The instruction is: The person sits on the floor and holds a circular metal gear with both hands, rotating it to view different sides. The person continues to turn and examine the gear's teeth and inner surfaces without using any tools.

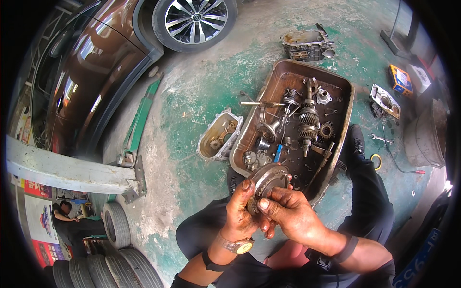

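A greasy metal gear (271,180) with a toothed rim is held up between my two hands, over the near end of the tray. My left hand (238,213), wearing a wristwatch (236,246), is closed round its left and lower edge. My right hand (295,216) grips the right side, with the thumb pressed near the lower rim. Fingers hide much of the part's underside. Beyond it lies a brown metal tray (342,81) holding a gear shaft (309,120), a loose gear (326,130), shift forks and a blue-handled tool (278,152).
Left of the tray sits an open metal housing (205,144); another housing (305,46) stands beyond it. At right are a metal plate (385,102), a wrench (382,138) and a bucket (425,132). A brown car (96,72), green lift arm (144,113), tires (116,224) and another person (72,221) are left.
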`<state>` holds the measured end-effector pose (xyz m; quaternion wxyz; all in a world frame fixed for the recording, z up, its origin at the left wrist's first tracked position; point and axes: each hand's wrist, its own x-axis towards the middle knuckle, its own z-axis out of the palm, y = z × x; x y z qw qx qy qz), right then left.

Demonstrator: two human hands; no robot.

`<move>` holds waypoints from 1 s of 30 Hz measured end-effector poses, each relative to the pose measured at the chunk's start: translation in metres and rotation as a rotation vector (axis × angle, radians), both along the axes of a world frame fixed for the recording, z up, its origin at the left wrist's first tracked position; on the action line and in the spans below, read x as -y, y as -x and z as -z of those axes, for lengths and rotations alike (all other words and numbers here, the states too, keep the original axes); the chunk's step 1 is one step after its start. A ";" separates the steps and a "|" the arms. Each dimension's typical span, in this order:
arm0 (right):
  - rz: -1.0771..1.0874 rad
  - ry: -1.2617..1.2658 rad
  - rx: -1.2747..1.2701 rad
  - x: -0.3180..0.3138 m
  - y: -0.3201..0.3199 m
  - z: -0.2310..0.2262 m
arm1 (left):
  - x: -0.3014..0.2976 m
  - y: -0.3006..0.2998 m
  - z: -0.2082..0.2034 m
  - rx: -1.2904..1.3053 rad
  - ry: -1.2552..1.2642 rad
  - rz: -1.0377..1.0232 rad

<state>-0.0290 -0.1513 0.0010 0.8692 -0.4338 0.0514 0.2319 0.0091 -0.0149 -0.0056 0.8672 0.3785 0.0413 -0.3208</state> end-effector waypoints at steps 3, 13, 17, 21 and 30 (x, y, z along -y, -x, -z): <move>0.018 -0.021 -0.031 -0.001 0.000 0.001 | -0.001 -0.001 -0.001 0.023 0.021 0.028; -0.002 -0.017 -0.018 0.002 -0.002 0.004 | -0.003 -0.001 0.000 -0.029 0.009 0.033; 0.005 -0.007 -0.009 0.000 -0.003 0.004 | -0.006 -0.004 0.002 -0.073 0.167 0.077; 0.025 -0.020 -0.031 -0.001 -0.002 0.003 | -0.006 -0.002 0.002 -0.020 -0.037 0.021; -0.026 0.068 0.025 0.000 -0.004 0.006 | -0.002 0.001 -0.003 -0.023 -0.089 -0.004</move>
